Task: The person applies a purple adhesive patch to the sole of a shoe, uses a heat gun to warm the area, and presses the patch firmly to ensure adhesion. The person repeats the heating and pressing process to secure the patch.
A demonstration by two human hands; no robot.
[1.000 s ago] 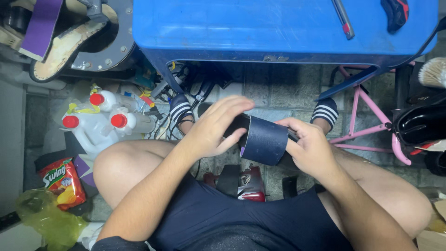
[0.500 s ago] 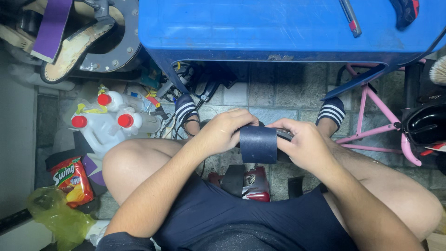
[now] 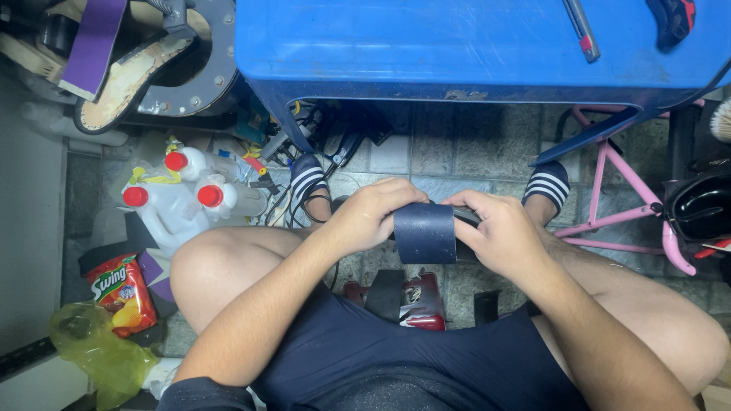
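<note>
Here, hands [image 3: 434, 224] half-hiding dark band [image 3: 424, 234], perhaps leather

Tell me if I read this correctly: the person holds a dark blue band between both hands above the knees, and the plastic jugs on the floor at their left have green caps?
Not quite. The head view shows the jugs with red caps, not green. The rest stands: the left hand and right hand hold the dark blue band between them above the knees.
</note>
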